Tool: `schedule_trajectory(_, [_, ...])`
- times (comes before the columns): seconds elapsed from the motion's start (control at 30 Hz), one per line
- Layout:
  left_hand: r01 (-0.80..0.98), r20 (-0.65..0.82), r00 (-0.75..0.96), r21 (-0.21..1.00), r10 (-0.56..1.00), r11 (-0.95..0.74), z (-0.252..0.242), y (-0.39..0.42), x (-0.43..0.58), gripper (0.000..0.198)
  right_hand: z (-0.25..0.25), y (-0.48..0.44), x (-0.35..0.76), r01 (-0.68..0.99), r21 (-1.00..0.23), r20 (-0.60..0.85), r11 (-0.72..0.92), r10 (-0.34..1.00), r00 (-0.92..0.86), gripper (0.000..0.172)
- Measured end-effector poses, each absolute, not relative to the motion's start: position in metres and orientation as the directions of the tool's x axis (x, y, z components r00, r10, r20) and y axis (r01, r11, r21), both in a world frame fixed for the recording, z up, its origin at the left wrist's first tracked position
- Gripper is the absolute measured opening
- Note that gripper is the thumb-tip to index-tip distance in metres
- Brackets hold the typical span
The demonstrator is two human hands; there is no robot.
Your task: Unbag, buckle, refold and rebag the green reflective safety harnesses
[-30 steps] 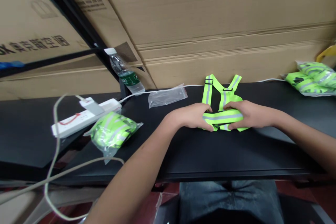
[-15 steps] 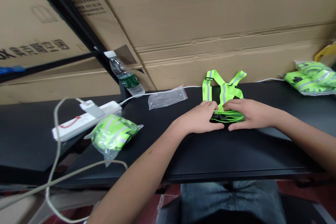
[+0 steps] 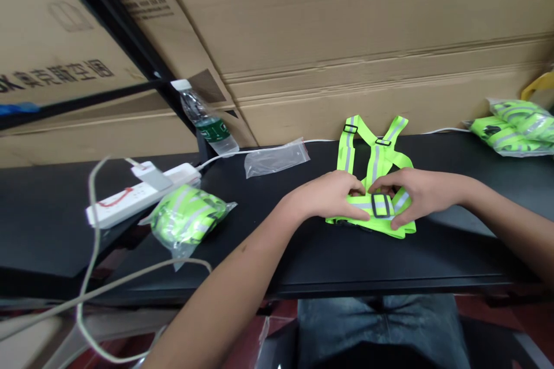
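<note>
A neon-green reflective strap harness [image 3: 375, 162] lies on the black table, its shoulder straps with black buckles spread toward the cardboard. Its lower straps are folded into a flat stack nearest me, with a large dark buckle on top. My left hand [image 3: 337, 196] grips the left end of that stack, thumb in front and fingers behind. Around the right end my right hand [image 3: 409, 193] is closed in the same way, thumb beside the buckle. Parts of the fingers of both hands are hidden behind the straps.
A flat clear bag [image 3: 277, 158], a leaning water bottle [image 3: 210, 124] and a white power strip [image 3: 142, 196] with loose cable are to the left. One bagged green bundle [image 3: 186, 216] lies by the strip; more bagged bundles [image 3: 515, 127] sit far right. Cardboard [image 3: 367, 29] stands behind.
The folded stack has tipped from edge-on to flatter, so its front strap and large buckle now show. The shoulder straps have shifted slightly, and both hands still hold the stack's ends.
</note>
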State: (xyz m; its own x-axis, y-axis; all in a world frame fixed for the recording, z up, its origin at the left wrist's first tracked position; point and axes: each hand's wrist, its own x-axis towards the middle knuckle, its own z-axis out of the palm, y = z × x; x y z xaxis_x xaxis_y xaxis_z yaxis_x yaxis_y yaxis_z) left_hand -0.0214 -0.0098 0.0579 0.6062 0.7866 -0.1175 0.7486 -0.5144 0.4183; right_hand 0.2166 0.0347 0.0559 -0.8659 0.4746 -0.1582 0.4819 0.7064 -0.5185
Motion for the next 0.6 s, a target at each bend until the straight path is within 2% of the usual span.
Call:
schedule_trajectory(0.1, [0.731,-0.035,0.562,0.489,0.826,-0.476,0.058,-0.011,-0.023,0.018,0.053,0.031,0.216,0.475,-0.498,-0.101,0.726,0.495,-0.863,0.077])
schedule_trajectory(0.2, [0.633,0.063,0.512,0.646,0.857,-0.426,0.060,-0.012,-0.024,0.029,0.047,0.026,0.212,0.430,-0.505,-0.017,0.749,0.489,-0.872,0.097])
schedule_trajectory(0.27, [0.535,0.055,0.498,0.766,0.866,-0.356,0.062,-0.011,-0.025,0.034,0.044,0.024,0.210,0.417,-0.492,-0.006,0.764,0.477,-0.879,0.108])
schedule_trajectory(0.3, [0.498,0.035,0.492,0.808,0.870,-0.314,0.063,-0.010,-0.026,0.034,0.043,0.024,0.209,0.420,-0.485,-0.011,0.767,0.475,-0.880,0.108])
schedule_trajectory(0.37, [0.446,0.014,0.471,0.859,0.882,-0.252,0.065,-0.008,-0.028,0.033,0.043,0.025,0.209,0.418,-0.499,-0.025,0.759,0.469,-0.883,0.096])
schedule_trajectory(0.47, [0.417,-0.015,0.397,0.894,0.918,-0.166,0.067,-0.003,-0.036,0.033,0.043,0.032,0.211,0.337,-0.612,0.012,0.716,0.435,-0.900,0.078])
schedule_trajectory(0.53, [0.355,-0.089,0.390,0.933,0.917,-0.061,0.068,0.001,-0.044,0.043,0.042,0.038,0.213,0.267,-0.678,0.077,0.685,0.428,-0.901,0.068])
schedule_trajectory(0.6, [0.264,-0.140,0.454,0.964,0.880,0.018,0.070,0.004,-0.053,0.057,0.039,0.044,0.215,0.203,-0.754,0.119,0.625,0.434,-0.893,0.057])
